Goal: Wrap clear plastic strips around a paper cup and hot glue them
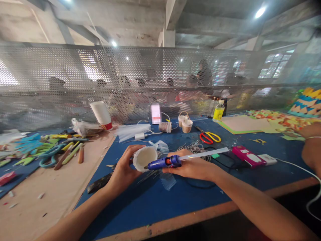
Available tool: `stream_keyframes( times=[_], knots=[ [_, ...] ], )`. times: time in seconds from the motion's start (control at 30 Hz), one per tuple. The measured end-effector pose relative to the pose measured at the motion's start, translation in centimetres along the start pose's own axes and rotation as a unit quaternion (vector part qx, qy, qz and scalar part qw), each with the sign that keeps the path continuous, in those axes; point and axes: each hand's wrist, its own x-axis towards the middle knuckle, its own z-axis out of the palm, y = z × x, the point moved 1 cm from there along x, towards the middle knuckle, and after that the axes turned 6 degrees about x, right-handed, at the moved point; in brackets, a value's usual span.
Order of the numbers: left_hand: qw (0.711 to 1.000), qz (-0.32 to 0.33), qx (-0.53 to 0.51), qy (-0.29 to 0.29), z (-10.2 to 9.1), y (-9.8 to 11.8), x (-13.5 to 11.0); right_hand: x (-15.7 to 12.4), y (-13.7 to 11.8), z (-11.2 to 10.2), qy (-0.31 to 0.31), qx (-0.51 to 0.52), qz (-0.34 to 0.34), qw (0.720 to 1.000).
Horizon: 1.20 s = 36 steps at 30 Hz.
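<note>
My left hand (127,164) is wrapped round a small white cup (145,158) with a ruffled rim, its opening tilted toward me. In my right hand (185,165) is a blue glue gun (160,163), with a long clear glue stick (205,154) poking out of its back. The gun's nozzle is at the cup's rim on the near right side; whether it touches cannot be made out. Beneath and behind the hands lie crumpled clear plastic (167,179) and a tangle of thin cord (198,147).
Red-and-yellow scissors (210,137), small paper cups (187,125), a spool (165,127) and a lit phone (155,113) lie beyond my hands. A magenta box (248,156) is at right, near another person's arm (312,144). Stacked cups (100,113) and tools stand left. A perforated screen (100,77) closes off the back.
</note>
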Motion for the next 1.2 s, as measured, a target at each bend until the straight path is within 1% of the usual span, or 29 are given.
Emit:
stream_keyframes(
  times=[0.17, 0.5, 0.7, 0.77, 0.87, 0.93, 1.07, 1.2],
  knots=[
    [1.000, 0.004, 0.007, -0.001, 0.00, -0.27, -0.08, -0.07, -0.10, 0.00, -0.002, 0.005, -0.001, 1.000],
    [0.998, 0.043, 0.038, 0.002, -0.12, 0.53, 0.26, -0.10, 0.20, 0.01, -0.001, -0.003, 0.003, 1.000],
    [0.998, 0.057, 0.035, -0.011, 0.04, 0.08, 0.18, 0.00, 0.10, 0.19, 0.008, -0.015, -0.004, 1.000],
    [0.999, 0.037, 0.033, -0.013, 0.09, -0.03, 0.20, 0.11, 0.19, 0.35, 0.019, -0.021, -0.010, 1.000],
    [1.000, -0.015, 0.010, -0.010, 0.13, -0.05, 0.24, 0.25, 0.41, 0.59, 0.046, -0.031, -0.022, 0.998],
    [0.999, -0.045, -0.013, -0.003, 0.15, -0.06, 0.25, 0.29, 0.51, 0.64, 0.075, -0.028, -0.029, 0.996],
    [0.995, -0.083, -0.052, 0.007, 0.20, -0.15, 0.26, 0.34, 0.43, 0.44, 0.142, 0.014, -0.048, 0.989],
    [0.989, -0.122, -0.076, 0.017, 0.24, -0.16, 0.38, 0.48, 0.46, 0.27, 0.191, 0.032, -0.070, 0.979]
  ],
)
